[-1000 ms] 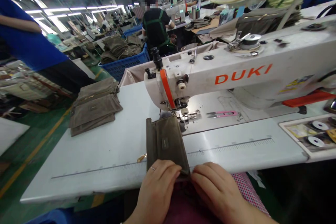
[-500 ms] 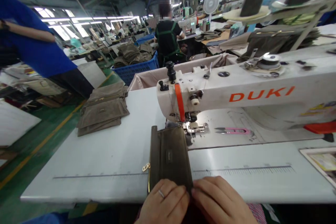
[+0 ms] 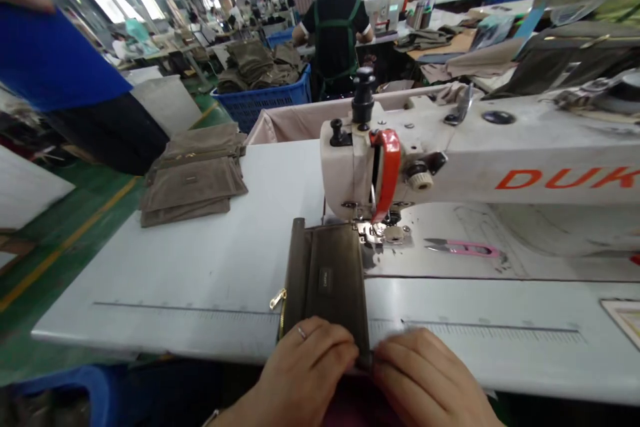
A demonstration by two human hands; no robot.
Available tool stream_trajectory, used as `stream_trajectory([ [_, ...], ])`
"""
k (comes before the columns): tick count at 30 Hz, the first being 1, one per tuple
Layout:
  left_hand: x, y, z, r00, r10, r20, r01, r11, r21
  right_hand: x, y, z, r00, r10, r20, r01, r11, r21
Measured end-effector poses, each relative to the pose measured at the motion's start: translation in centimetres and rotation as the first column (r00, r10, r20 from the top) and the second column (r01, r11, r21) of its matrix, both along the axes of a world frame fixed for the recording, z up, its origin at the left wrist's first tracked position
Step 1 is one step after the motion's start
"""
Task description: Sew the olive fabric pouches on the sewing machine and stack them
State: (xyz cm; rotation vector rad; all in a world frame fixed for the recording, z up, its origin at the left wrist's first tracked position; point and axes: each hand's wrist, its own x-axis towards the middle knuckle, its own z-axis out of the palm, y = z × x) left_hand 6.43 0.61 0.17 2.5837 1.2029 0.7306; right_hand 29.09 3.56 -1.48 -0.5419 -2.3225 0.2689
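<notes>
A dark olive fabric pouch [image 3: 333, 273] with a small sewn label and a gold zipper pull [image 3: 278, 298] lies on the white sewing table. Its far right corner touches the presser foot [image 3: 373, 232] of the sewing machine [image 3: 425, 147]. My left hand [image 3: 310, 363] is closed on the pouch's near end, fingers bent over the fabric. At the near right corner my right hand [image 3: 425, 370] pinches the edge, its fingertips slightly blurred. Both thumbs are mostly hidden.
Pink thread snips [image 3: 463, 248] lie on the machine bed. Similar olive pieces [image 3: 195, 177] are stacked at the table's left. Beyond stand a blue crate [image 3: 270, 100] of fabric and a seated person [image 3: 337, 33]. Another person in blue [image 3: 55, 47] stands left. A blue bin [image 3: 95, 380] sits below.
The camera view has tipped downward and turned slightly, so the machine looks larger and farther right. Both hands stay at the pouch's near end; the pouch lies nearly as before.
</notes>
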Motion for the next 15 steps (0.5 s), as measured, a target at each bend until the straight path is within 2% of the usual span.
stream_trajectory([
  [3, -0.1, -0.3, 0.0, 1.000, 0.015, -0.001, -0.015, 1.000, 0.001, -0.2, -0.4, 0.0, 1.000, 0.006, 0.031, -0.005, 1.000, -0.029],
  [8, 0.3, -0.6, -0.6, 0.996, 0.023, 0.085, -0.029, 0.998, 0.060, -0.8, -0.3, 0.7, 0.997, -0.010, 0.078, 0.013, 0.999, -0.046],
  [11, 0.7, -0.3, -0.9, 0.996, -0.009, 0.093, -0.008, 0.984, 0.177, -0.8, -0.1, 0.8, 0.999, -0.025, 0.030, 0.025, 1.000, 0.017],
  [15, 0.8, 0.8, -0.9, 0.996, -0.039, 0.075, 0.011, 0.938, 0.346, -0.7, 0.4, 0.7, 0.997, -0.077, -0.020, 0.079, 0.992, 0.101],
])
